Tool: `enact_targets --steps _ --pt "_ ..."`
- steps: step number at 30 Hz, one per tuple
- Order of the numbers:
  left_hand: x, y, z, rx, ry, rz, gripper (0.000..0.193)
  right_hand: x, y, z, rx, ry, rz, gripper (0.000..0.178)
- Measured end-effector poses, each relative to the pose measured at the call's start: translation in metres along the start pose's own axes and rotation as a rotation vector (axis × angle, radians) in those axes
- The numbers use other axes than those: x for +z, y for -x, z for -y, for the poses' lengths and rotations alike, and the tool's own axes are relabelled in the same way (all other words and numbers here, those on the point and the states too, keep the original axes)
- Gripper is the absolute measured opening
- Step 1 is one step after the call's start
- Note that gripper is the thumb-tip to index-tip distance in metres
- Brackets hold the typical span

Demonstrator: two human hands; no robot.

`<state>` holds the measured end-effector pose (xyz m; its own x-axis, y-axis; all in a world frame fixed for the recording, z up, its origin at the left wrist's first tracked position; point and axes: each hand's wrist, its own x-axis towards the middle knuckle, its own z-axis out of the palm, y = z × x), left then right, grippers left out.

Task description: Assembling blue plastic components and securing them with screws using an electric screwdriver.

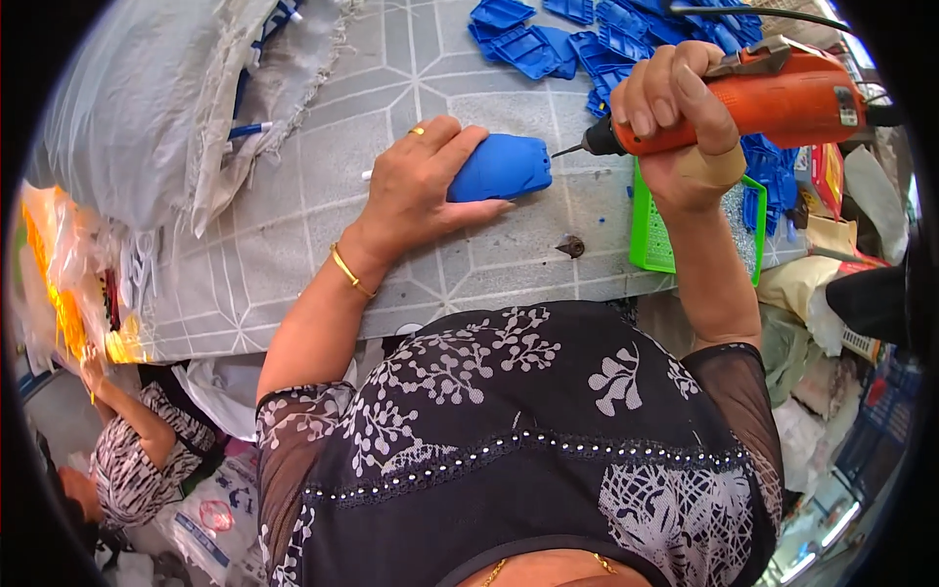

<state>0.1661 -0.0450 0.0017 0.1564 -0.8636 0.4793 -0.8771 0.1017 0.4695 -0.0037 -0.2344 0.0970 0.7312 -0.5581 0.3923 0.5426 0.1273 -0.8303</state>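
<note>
My left hand (423,176) is closed round a blue plastic casing (501,168) held on the grey table cover. A thin white rod sticks out on the far side of that hand. My right hand (680,122) grips an orange electric screwdriver (787,98), held level with its bit pointing left. The tip of the bit is at or very close to the casing's right end, where small holes show; I cannot tell whether they touch. Beneath my right wrist stands a green basket (643,230) with small metallic pieces in it.
Blue plastic parts (528,49) are heaped at the far right. A small dark pointed object (570,247) lies near the table's front. Whitish sacking (147,88) covers blue items at left. Another person (147,450) sits at lower left. A black cable (763,12) crosses the top right.
</note>
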Motion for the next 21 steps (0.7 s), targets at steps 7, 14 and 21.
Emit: enact_targets --steps 7,14,21 --pt "0.0 0.001 0.003 -0.01 -0.001 -0.005 0.067 -0.002 0.002 -0.013 0.019 -0.06 0.006 0.015" --pt "-0.001 0.002 0.0 -0.003 -0.008 -0.008 0.068 0.004 0.007 -0.012 0.029 0.055 -0.042 0.02" --pt "0.0 0.002 0.001 0.002 -0.019 -0.005 0.069 0.0 0.006 -0.018 0.027 -0.005 -0.019 0.018"
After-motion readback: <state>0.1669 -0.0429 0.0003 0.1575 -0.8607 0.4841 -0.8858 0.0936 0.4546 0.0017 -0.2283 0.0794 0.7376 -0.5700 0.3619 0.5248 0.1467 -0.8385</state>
